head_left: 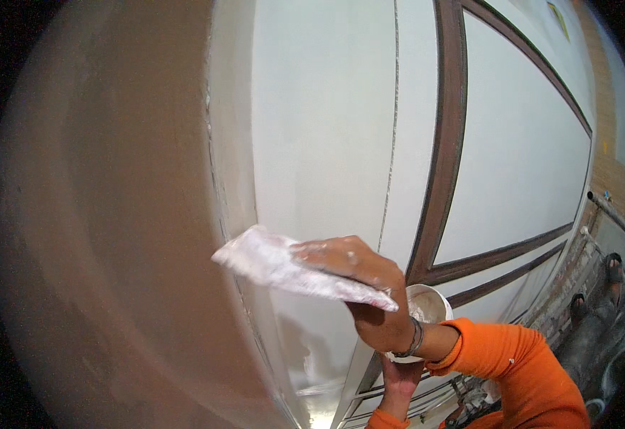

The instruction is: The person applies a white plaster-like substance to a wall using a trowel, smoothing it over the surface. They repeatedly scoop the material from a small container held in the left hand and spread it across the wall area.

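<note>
My right hand (359, 268) is closed around a folded, flat cloth (269, 266) smeared with white paste. The fingers also carry white smears. One end of the cloth reaches to the narrow pale edge (237, 214) where a brown surface meets a white wall panel (319, 143). Below and behind the right wrist, my left hand (402, 375) grips a white tub (432, 304) from underneath. Some pale material shows inside the tub, and the right forearm hides part of it. Both arms wear orange sleeves.
A broad brown surface (119, 214) fills the left side. Dark brown moulding (444, 143) frames a white panel (519, 143) on the right. At the far right are a pipe (616, 214) and a foot in a sandal (614, 270) on a dusty, cluttered floor.
</note>
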Demonstrator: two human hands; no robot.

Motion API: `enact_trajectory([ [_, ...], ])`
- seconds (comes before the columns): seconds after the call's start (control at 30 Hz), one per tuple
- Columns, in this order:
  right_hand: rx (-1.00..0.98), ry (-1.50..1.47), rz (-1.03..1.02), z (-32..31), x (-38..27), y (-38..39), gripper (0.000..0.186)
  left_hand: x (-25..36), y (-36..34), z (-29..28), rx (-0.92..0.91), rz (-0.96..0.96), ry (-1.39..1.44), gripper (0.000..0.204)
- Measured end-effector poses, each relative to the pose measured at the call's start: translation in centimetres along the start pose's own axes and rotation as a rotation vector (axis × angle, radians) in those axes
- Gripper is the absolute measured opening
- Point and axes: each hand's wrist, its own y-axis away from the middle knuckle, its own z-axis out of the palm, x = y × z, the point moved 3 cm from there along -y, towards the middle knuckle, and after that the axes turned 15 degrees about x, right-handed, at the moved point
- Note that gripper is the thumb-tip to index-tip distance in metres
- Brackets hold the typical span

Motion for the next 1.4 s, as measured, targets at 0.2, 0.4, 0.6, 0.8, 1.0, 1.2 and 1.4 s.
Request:
enact_trajectory([
  [0.2,0.318,0.086,-0.060,3.1,1.0,-4.1,0.058,-0.1,-0.1,-1.0,-0.125,-0.065,0.081,0.079],
  [0.4,0.089,0.181,-0.122,4.3,0.0,-0.3,0.053,-0.8,-3.5,-5.3,-0.147,-0.112,0.105,0.073],
  [0.6,0.159,0.353,-0.361,-1.9,2.7,-3.9,0.035,0.1,0.3,0.9,-0.136,-0.009,-0.013,0.074],
  [0.8,0.224,-0.052,-0.173,1.5,1.8,-10.5,0.036,-0.2,1.2,0.6,-0.088,0.011,-0.072,0.078],
  [1.0,0.162,0.084,-0.167,2.6,3.2,-0.8,0.046,-1.8,-1.5,-4.5,-0.221,-0.138,0.144,0.078],
  [1.2,0.065,0.105,-0.010,-0.1,0.1,6.0,0.041,-4.2,-2.6,-9.3,-0.005,-0.122,0.140,0.053],
  [1.4,0.216,0.149,0.097,1.6,0.0,0.9,0.048,-3.6,-0.9,-6.4,-0.104,-0.209,0.190,0.069],
])
